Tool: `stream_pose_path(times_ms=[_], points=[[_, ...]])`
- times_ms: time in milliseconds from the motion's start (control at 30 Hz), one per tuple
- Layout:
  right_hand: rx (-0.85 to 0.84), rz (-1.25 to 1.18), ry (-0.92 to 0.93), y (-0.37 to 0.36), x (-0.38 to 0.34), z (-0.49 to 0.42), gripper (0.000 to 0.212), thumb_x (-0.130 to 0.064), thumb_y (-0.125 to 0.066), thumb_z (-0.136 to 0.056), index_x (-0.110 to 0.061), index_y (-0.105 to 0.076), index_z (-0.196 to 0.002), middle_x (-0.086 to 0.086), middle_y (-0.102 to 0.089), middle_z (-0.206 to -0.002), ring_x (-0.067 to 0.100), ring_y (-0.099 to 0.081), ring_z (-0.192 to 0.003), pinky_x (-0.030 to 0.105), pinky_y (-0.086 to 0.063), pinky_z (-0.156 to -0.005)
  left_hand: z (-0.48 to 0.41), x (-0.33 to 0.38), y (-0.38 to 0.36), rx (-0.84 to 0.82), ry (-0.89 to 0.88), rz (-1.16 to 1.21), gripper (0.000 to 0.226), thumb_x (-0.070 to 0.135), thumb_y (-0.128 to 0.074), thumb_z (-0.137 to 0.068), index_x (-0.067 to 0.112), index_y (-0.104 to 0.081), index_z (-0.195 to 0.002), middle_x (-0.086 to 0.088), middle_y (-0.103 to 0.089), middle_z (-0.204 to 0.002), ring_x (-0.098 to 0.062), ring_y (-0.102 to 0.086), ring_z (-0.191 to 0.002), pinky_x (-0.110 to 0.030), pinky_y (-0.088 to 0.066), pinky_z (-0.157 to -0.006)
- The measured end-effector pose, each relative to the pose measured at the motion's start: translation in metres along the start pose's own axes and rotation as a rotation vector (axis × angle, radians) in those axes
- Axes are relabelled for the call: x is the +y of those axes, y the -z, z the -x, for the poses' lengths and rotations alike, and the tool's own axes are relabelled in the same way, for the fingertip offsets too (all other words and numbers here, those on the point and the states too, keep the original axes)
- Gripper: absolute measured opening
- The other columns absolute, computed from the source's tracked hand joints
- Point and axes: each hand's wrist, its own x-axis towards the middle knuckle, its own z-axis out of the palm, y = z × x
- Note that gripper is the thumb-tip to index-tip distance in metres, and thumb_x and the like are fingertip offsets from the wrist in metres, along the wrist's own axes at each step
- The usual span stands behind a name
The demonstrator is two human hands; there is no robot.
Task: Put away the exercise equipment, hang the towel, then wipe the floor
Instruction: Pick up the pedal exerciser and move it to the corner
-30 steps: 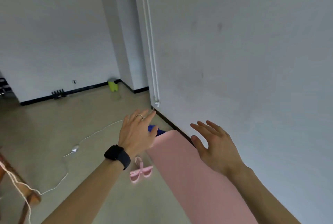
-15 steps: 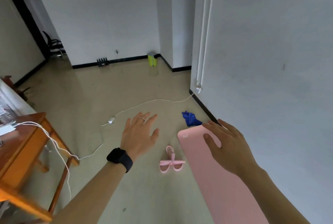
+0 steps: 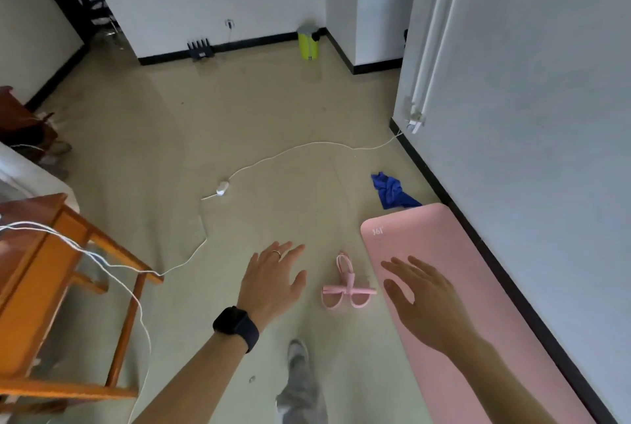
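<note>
Both hands have dropped lower over the floor, fingers spread, holding nothing.
Left hand (image 3: 273, 282), right hand (image 3: 421, 300): pink mat (image 3: 478, 304), pedal puller (image 3: 345, 288), blue towel (image 3: 392, 191) all await.

- bare floor (image 3: 273, 106) open through the middle.
- white cable (image 3: 307, 143) trails across it; wooden table (image 3: 34, 270) closes the left side.
- right side: pink mat (image 3: 495, 287) along the wall (image 3: 529, 116), pink pull band (image 3: 348, 287) just beside it, blue towel (image 3: 392, 191) at its far end.
</note>
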Motion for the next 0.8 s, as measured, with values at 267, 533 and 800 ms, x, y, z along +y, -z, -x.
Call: stream_pose_path(times_ms=[267,533,800], points=[[-0.201,0.047,-0.257,-0.098,0.031,-0.104,0.055,-0.059,-0.021,-0.096,-0.046,-0.044,-0.144,-0.021,-0.042,-0.152,0.012,-0.030,-0.148,0.038,-0.023,-0.121,-0.161,-0.048,-0.101,-0.390,-0.015,-0.094,0.054,0.042,-0.043,-0.099,0.034,-0.032,-0.152,0.007,-0.033,-0.159,-0.018,-0.022,-0.149,-0.046,-0.018,-0.120],[-0.439,-0.107,-0.578,-0.218,0.088,-0.194,0.046,-0.050,-0.031,-0.104,-0.041,-0.041,-0.147,-0.018,-0.044,-0.152,0.012,-0.030,-0.147,0.034,-0.027,-0.120,-0.284,-0.074,-0.217,-0.718,-0.148,-0.245,0.053,0.037,-0.042,-0.099,0.029,-0.032,-0.151,0.001,-0.033,-0.158,-0.021,-0.018,-0.149,-0.046,-0.015,-0.119],[-0.632,-0.307,-0.755,-0.426,0.200,-0.242,0.045,-0.039,-0.037,-0.104,-0.033,-0.044,-0.148,-0.008,-0.049,-0.149,0.017,-0.039,-0.140,0.037,-0.038,-0.112,-0.358,-0.106,-0.426,-0.797,-0.306,-0.363,0.066,0.036,-0.050,-0.097,0.027,-0.019,-0.154,-0.007,-0.034,-0.156,-0.024,-0.025,-0.146,-0.044,-0.026,-0.114]])
